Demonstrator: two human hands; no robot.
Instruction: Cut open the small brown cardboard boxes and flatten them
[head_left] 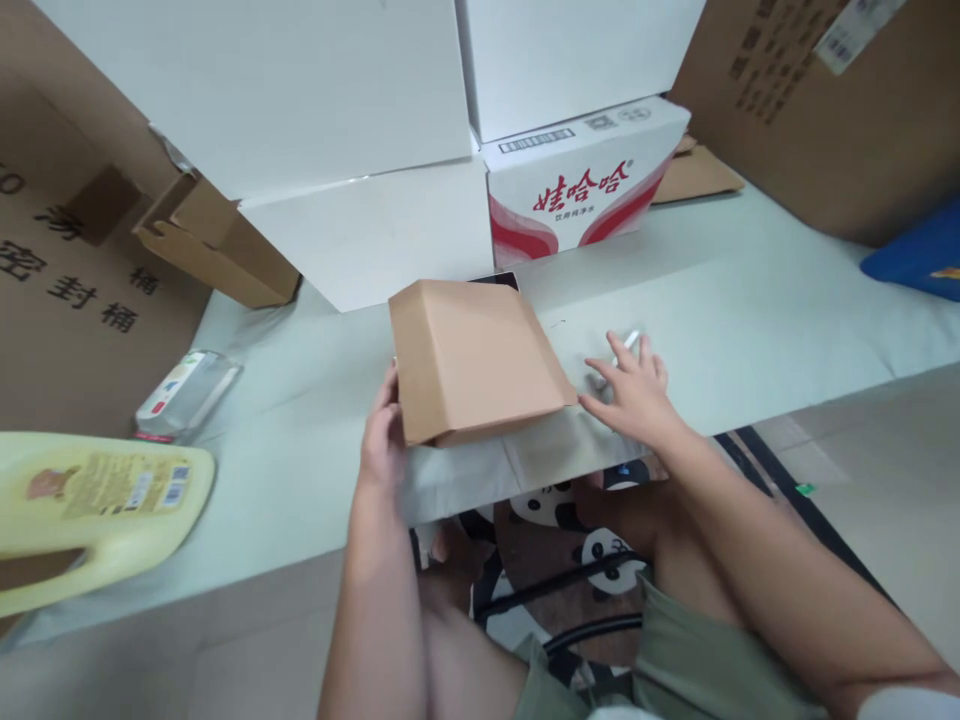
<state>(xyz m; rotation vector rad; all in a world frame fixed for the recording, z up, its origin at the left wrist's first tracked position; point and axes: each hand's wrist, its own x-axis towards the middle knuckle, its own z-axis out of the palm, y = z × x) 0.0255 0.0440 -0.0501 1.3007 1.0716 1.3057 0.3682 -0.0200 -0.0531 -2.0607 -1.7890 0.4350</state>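
Observation:
A small brown cardboard box (499, 350) sits tilted near the table's front edge, its plain face toward me. My left hand (384, 440) grips its left side, with the fingertips partly hidden behind the cardboard. To the right of the box, my right hand (634, 390) is open with fingers spread, its thumb close to the box's lower right corner. I cannot tell whether the thumb touches it. Just behind those fingers lies a small white stick-like thing (631, 341), partly covered and blurred. A dark flat thing (506, 281) shows past the box's far edge.
White cartons (367, 235) and a red-and-white water carton (581, 190) stand behind. On the left are a yellow jug (172, 500), a clear plastic package (187, 395) and an open brown box (232, 250). A blue container (919, 255) stands at the right. Pale cloth (720, 300) covers the table.

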